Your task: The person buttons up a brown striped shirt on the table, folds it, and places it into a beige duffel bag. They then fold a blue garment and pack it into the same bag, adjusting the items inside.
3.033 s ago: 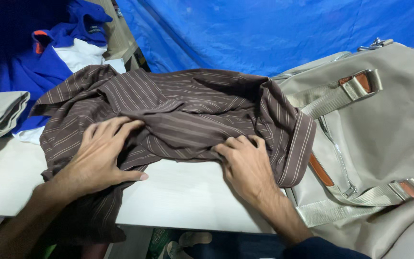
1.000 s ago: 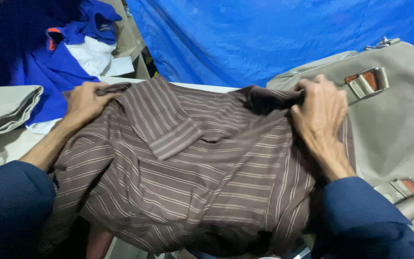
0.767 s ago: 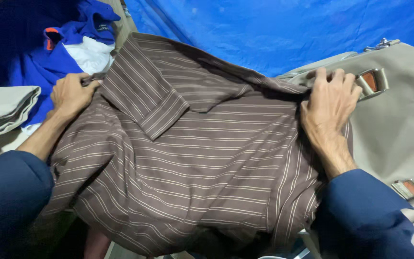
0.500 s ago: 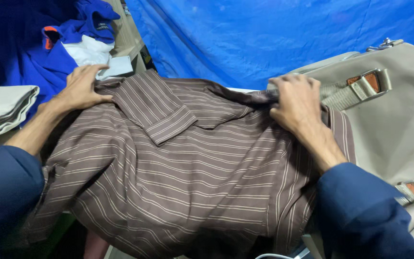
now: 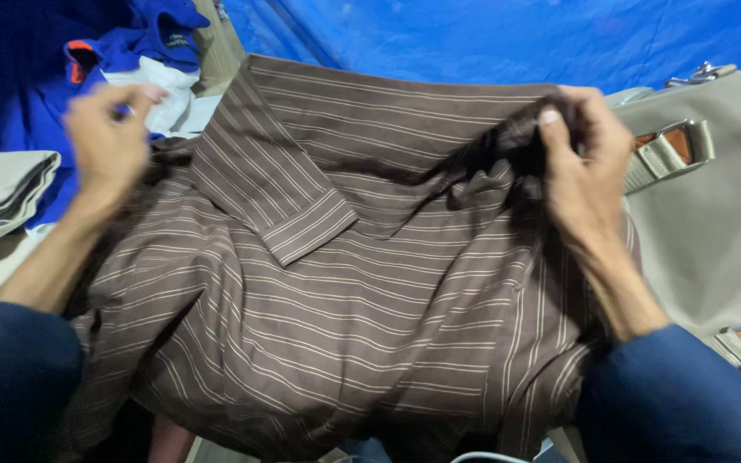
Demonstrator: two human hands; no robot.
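A brown shirt with thin pale stripes lies spread in front of me, its collar flap turned down near the middle. My right hand pinches a bunch of the shirt's upper right edge and lifts it. My left hand is blurred at the shirt's upper left edge; its fingers are curled, and whether they hold the cloth I cannot tell. Both forearms wear dark blue sleeves.
A grey-beige bag with metal buckles and orange-brown straps sits at the right. Blue and white clothes are piled at the upper left, folded beige cloth at the left. A blue tarp hangs behind.
Three seconds ago the shirt lay crumpled under flat hands. Both hands have since spread it, and in the last half second lifted its top edge again, the right hand bunching the cloth.
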